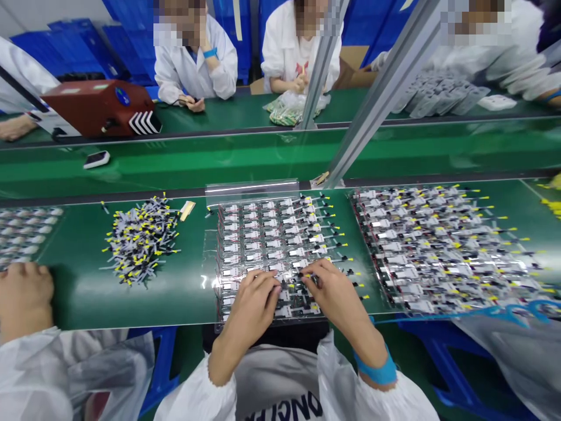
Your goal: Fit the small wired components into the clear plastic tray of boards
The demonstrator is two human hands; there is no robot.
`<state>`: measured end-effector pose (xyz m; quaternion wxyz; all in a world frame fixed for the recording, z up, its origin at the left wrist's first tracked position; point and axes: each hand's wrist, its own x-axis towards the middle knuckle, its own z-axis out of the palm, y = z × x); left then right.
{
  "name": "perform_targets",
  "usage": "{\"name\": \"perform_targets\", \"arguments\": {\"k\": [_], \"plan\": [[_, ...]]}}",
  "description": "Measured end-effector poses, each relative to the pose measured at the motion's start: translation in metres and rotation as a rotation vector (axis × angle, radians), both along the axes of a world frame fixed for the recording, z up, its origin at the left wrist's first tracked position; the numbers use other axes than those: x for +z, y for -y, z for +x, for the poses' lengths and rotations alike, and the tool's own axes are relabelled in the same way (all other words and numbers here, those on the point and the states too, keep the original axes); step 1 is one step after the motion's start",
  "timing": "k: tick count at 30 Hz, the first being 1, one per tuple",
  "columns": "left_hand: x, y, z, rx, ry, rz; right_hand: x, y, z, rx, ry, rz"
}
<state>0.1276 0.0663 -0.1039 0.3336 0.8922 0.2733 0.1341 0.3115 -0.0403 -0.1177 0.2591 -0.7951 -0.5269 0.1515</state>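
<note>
A clear plastic tray (258, 248) lies in front of me, filled with rows of small white-and-silver electronic parts with thin red and black wires. Along its right side, short strips with yellow tips stick out past the edge. My left hand (254, 298) is over the lower middle of the tray, thumb and fingertips pinched together. Opposite it, my right hand (335, 289) pinches too, its fingertips at a small dark piece by the parts. What each hand holds is too small to make out. A blue band (379, 371) circles my right wrist.
Left of the tray is a heap of grey strips with yellow tips (140, 240), beside a small tan piece (187, 210). Another loaded tray (438, 251) lies on the right. A metal post (385, 88) rises behind. A co-worker's hand (26, 298) rests at left; others sit opposite.
</note>
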Motion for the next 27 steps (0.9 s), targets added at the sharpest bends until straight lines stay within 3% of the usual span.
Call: {"name": "perform_targets", "arguments": {"k": [4, 10, 17, 27], "plan": [[0.009, 0.003, -0.002, 0.066, 0.016, -0.04, 0.016, 0.006, -0.001, 0.009, -0.03, 0.109], [0.028, -0.001, 0.001, 0.025, 0.013, -0.154, 0.042, 0.009, -0.009, 0.238, -0.127, 0.26], [0.033, -0.001, 0.003, 0.027, -0.013, -0.268, 0.039, 0.007, -0.015, 0.206, -0.198, 0.305], [0.034, 0.006, -0.002, 0.097, 0.061, -0.399, 0.036, 0.009, -0.016, 0.074, -0.511, 0.146]]}}
